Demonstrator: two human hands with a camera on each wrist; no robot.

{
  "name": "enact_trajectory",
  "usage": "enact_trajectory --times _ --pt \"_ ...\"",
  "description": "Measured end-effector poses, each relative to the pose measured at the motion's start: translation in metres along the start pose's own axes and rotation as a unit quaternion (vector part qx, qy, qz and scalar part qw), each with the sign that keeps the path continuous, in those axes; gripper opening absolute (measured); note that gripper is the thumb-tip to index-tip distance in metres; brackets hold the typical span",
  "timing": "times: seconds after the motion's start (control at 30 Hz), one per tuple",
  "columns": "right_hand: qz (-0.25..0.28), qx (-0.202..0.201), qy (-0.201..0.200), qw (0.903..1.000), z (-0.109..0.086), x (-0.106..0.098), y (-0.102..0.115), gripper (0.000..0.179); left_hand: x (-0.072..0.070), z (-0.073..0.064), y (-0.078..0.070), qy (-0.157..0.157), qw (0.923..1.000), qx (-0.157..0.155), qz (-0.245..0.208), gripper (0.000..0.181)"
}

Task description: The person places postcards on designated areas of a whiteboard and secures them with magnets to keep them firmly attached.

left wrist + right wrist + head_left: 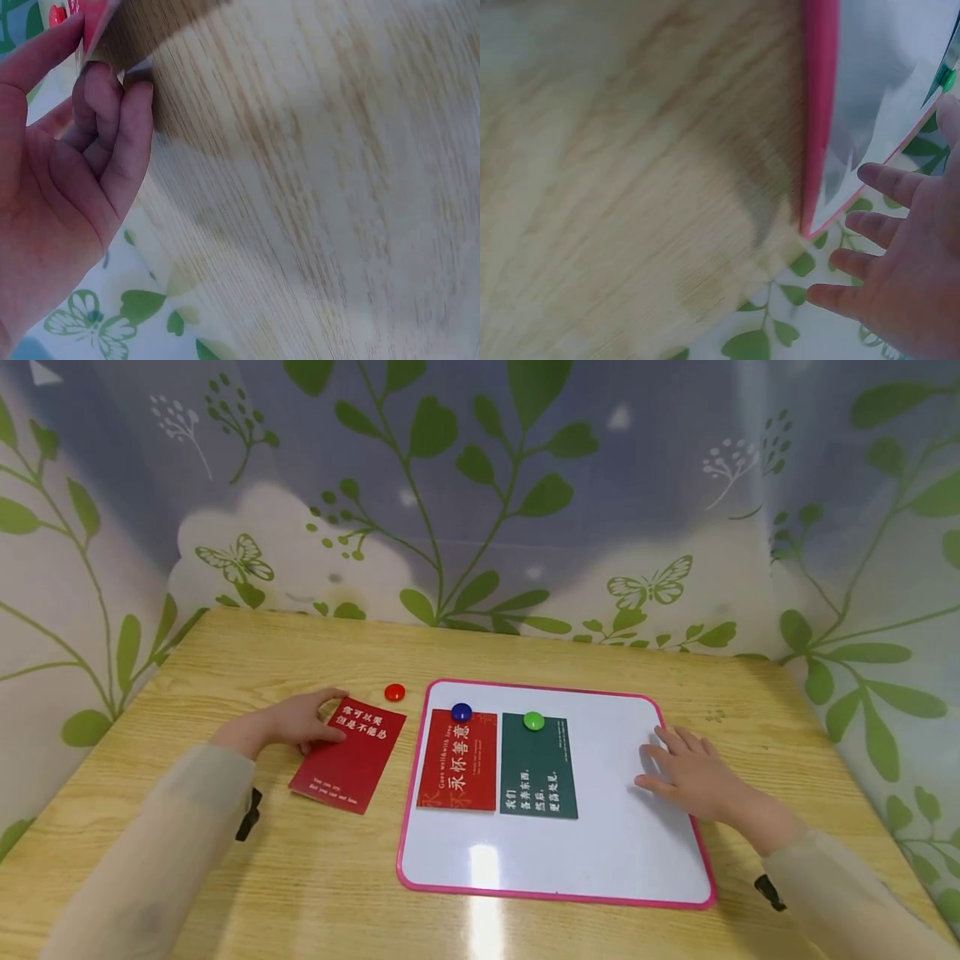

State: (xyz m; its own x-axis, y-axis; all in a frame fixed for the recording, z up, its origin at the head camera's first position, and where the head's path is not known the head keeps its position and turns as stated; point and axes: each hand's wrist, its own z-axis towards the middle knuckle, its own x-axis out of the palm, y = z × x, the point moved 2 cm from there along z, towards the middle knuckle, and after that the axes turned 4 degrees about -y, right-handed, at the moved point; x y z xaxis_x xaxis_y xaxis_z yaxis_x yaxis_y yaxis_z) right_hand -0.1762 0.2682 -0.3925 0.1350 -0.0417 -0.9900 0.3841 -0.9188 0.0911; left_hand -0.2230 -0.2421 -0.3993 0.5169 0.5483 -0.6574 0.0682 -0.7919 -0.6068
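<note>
On the left, my left hand (300, 722) pinches a red card (352, 760) with white lettering by its upper left edge, thumb on top and fingers beneath. In the left wrist view only a corner of that card (97, 22) shows between thumb and fingers (133, 127). My right hand (690, 768) is spread over the right edge of a pink-rimmed whiteboard (615, 852), holding nothing; its fingers (889, 182) are apart in the right wrist view. Lying on the board are an orange-red card (442, 768) under a blue round magnet (461, 712) and a dark green card (525, 760) under a green magnet (534, 721).
A red round magnet (394, 692) lies on the wooden table (315, 877), between the held card and the board's upper left corner. Behind the table hangs a leaf-patterned cloth (480, 560), which also covers both sides.
</note>
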Motion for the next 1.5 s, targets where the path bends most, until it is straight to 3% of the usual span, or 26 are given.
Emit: enact_trajectory --times 0.13,0.4,0.6,0.77,1.13,1.5 --pt "0.015 0.009 -0.001 0.9998 -0.006 0.001 -0.008 0.061 -0.002 -0.002 0.001 -0.002 0.9997 0.009 -0.022 0.071" --pt "0.028 0.010 0.005 0.9995 -0.017 0.009 -0.017 0.072 -0.005 -0.002 0.009 -0.036 0.9963 0.028 -0.073 0.059" --pt "0.057 0.002 0.003 0.9983 -0.024 0.014 -0.019 0.085 -0.011 -0.004 0.019 -0.053 0.9888 0.030 -0.136 0.056" --pt "0.060 0.000 0.004 0.9982 -0.024 0.016 -0.018 0.086 -0.014 -0.007 0.021 -0.043 0.9812 0.035 -0.185 0.056" --pt "0.049 -0.005 0.007 0.9987 -0.025 0.016 -0.017 0.084 -0.017 -0.009 0.011 -0.048 0.9711 0.036 -0.231 0.060" --pt "0.049 0.002 0.009 0.9988 -0.026 0.016 -0.017 0.084 -0.018 -0.009 -0.006 -0.050 0.9660 0.033 -0.252 0.062"
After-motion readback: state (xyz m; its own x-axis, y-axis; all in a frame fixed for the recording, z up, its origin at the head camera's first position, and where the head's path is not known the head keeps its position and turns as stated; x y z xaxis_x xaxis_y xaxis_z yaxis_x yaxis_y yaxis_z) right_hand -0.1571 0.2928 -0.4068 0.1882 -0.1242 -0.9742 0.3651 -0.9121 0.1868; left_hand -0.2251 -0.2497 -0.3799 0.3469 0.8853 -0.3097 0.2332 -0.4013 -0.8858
